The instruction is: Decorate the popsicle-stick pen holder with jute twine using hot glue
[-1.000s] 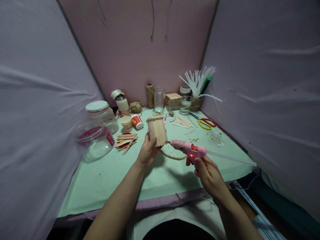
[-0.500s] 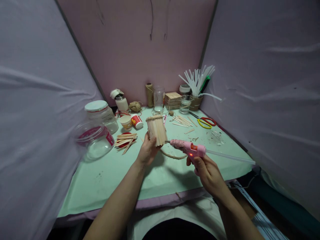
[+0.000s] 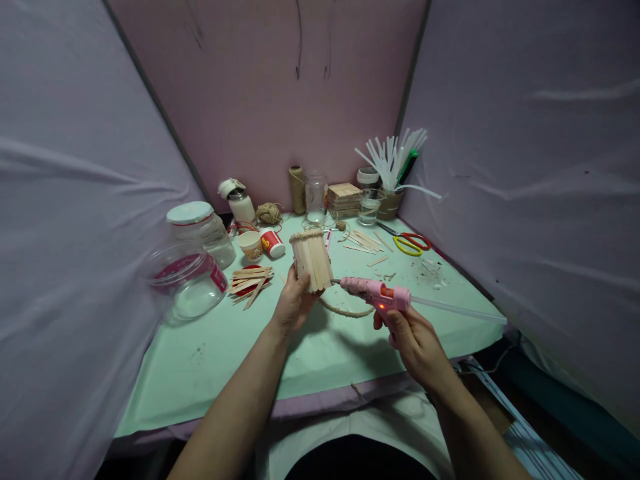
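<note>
My left hand (image 3: 295, 299) grips a cup covered in popsicle sticks (image 3: 311, 261), its upper rim wrapped with twine; it tilts a little, and my fingers behind it are hidden. My right hand (image 3: 410, 339) is closed round the handle of a pink hot glue gun (image 3: 377, 292), whose small light glows orange. The gun's nozzle points left, at or very near the lower right edge of the cup. A clear glue stick (image 3: 460, 311) juts from its back. Below the cup, a curved piece of twine rope (image 3: 350, 313) lies on the table.
Popsicle sticks (image 3: 251, 283) lie on a red lid at left, near clear plastic jars (image 3: 193, 303) and paper cups (image 3: 273, 243). Scissors (image 3: 411, 244) and more sticks (image 3: 363, 241) are at right. Behind stand a twine spool (image 3: 297, 190), glass jar (image 3: 315, 199) and pot of glue sticks (image 3: 391, 203).
The whole view has shifted very slightly. Both hands, the stick-covered cup and the glue gun hold nearly the same positions relative to each other.
</note>
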`<state>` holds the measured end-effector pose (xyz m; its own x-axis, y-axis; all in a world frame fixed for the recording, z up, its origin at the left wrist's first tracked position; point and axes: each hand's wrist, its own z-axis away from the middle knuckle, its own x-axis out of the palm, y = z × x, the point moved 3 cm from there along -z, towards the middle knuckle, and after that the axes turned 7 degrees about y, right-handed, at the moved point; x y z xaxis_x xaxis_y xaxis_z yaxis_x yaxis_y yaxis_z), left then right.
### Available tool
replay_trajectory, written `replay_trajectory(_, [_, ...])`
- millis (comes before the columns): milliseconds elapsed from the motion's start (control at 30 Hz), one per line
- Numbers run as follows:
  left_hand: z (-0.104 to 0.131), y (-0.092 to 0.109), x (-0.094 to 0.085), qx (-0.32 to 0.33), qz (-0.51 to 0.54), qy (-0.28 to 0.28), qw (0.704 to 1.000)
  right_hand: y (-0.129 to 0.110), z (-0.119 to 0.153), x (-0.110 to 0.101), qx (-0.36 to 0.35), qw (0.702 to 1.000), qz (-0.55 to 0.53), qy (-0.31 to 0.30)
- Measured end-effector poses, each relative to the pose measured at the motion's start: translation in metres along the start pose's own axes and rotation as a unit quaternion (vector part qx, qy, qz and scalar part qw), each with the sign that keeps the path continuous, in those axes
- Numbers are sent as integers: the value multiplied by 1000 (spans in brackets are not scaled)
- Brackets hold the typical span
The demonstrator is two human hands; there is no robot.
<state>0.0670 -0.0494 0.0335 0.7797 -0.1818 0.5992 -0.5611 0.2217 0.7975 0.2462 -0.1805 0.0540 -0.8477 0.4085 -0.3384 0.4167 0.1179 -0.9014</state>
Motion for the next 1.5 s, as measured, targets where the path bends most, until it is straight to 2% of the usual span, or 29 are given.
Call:
replay_trajectory(333, [-1,0,1,3,11,-18,1000,2,-1,-2,-5,1000,29,-1])
replay_trajectory(500, [-3,-1,-1,-26,49,-8,998,14,-19,-20,-59,987,146,26])
replay_trajectory(600, [-4,0,-3,-59,83,7,995,41,-36,-45,-72,946,308,71])
replay_trajectory(700, [-6,0,-3,-95,114,21,989,75,-45,-72,-41,864,491,103])
replay_trajectory(767, [-6,0,-3,-112,133,32,984,94,-45,-84,-27,827,550,113])
replay_trajectory(867, [-7,1,-3,-123,154,46,979,111,-41,-93,-5,802,585,120])
replay_trajectory(967, [-7,1,-3,-125,158,61,978,106,-39,-94,30,795,592,132])
replay_trajectory(1033, [-7,1,-3,-122,157,69,978,89,-40,-87,15,811,565,148])
replay_trajectory(1100, [-6,1,-2,-115,155,74,978,66,-42,-65,-43,855,497,142])
replay_trajectory(1133, [-6,1,-1,-110,151,75,979,53,-43,-49,-81,883,446,119])
replay_trajectory(1167, [-6,1,-1,-105,146,76,981,42,-44,-28,-115,911,391,66])
replay_trajectory(1233, [-6,1,-2,-90,133,80,984,26,-45,17,-128,937,324,-33])
replay_trajectory(1300, [-6,2,-4,-70,124,88,986,19,-47,58,-108,939,313,-91])
replay_trajectory(1367, [-7,4,-6,-50,121,91,987,19,-49,88,-83,933,332,-112])
replay_trajectory(1433, [-8,5,-7,-32,117,85,989,22,-52,105,-68,925,352,-124])
replay_trajectory(1500, [-9,7,-8,-14,108,81,991,26,-54,110,-67,927,345,-132])
